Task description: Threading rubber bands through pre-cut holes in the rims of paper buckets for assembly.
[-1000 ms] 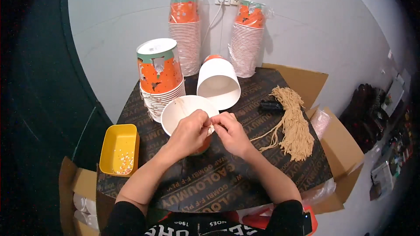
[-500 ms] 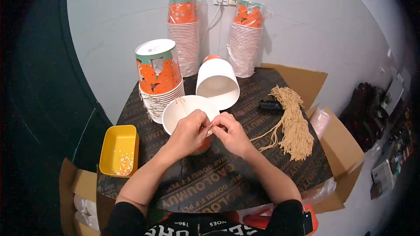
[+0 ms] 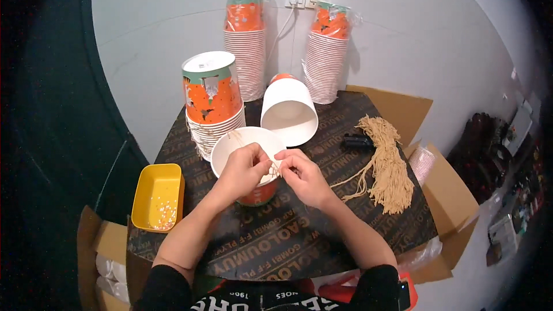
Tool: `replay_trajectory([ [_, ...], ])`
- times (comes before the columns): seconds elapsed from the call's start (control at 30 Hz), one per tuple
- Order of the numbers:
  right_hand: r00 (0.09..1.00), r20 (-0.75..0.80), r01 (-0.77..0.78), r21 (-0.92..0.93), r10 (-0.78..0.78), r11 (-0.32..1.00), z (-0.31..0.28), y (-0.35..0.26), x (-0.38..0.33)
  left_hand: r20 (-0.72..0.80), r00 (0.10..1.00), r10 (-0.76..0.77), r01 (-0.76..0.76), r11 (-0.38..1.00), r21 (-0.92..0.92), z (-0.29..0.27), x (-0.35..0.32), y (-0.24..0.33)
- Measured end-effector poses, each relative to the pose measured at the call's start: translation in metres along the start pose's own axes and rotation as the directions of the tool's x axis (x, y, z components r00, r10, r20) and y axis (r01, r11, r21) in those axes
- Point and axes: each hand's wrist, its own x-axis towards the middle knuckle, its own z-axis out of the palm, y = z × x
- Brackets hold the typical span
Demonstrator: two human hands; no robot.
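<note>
At the far left a yellow tray (image 3: 156,194) with small white bits in it sits on the edge of the dark table (image 3: 276,242). Beside it rises a stack of upturned orange paper cups (image 3: 212,103). My left hand (image 3: 245,168) rests on the rim of an upright white-lined paper cup (image 3: 247,161), fingers pinched together on a thin tan string (image 3: 275,167). My right hand (image 3: 305,175) pinches the same string just beside it, over the cup's near rim. Behind lies a tipped cup (image 3: 289,112), and to the right a bundle of tan strings (image 3: 389,164).
</note>
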Motion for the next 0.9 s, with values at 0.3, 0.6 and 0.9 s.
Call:
replay_trajectory([
  [0.3,0.967,0.067,0.256,-0.238,-0.247,0.937,-0.005,-0.012,0.000,-0.089,0.993,-0.071,0.076,0.995,0.059,-0.008,0.004,-0.005],
  [0.6,0.989,0.005,0.143,-0.263,-0.147,0.954,-0.004,-0.002,0.000,-0.087,0.990,-0.113,0.116,0.993,0.028,-0.012,0.005,-0.001],
  [0.9,0.996,0.028,-0.076,-0.125,0.080,0.989,0.010,-0.007,-0.005,-0.101,0.989,-0.105,0.110,0.993,0.050,-0.011,0.005,0.004],
])
